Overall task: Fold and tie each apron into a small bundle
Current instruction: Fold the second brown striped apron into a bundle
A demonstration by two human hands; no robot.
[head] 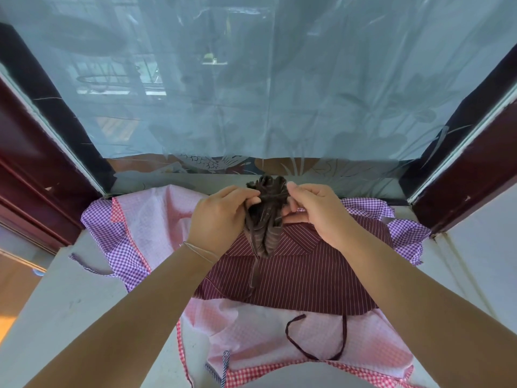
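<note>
A pink checked apron (251, 331) runs off the bottom edge; a maroon striped apron (293, 278) lies on it. Above, the left hand (221, 217) and right hand (316, 211) pinch a dark bundle (264, 231), hiding its middle. A purple checked apron (112, 233) peeks out beneath, before the window (251, 79).

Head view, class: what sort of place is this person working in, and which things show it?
Probably a home, at a window ledge. The pale ledge runs under a window hung with a sheer patterned curtain, dark wooden frames stand at both sides, and household aprons lie spread out.
</note>
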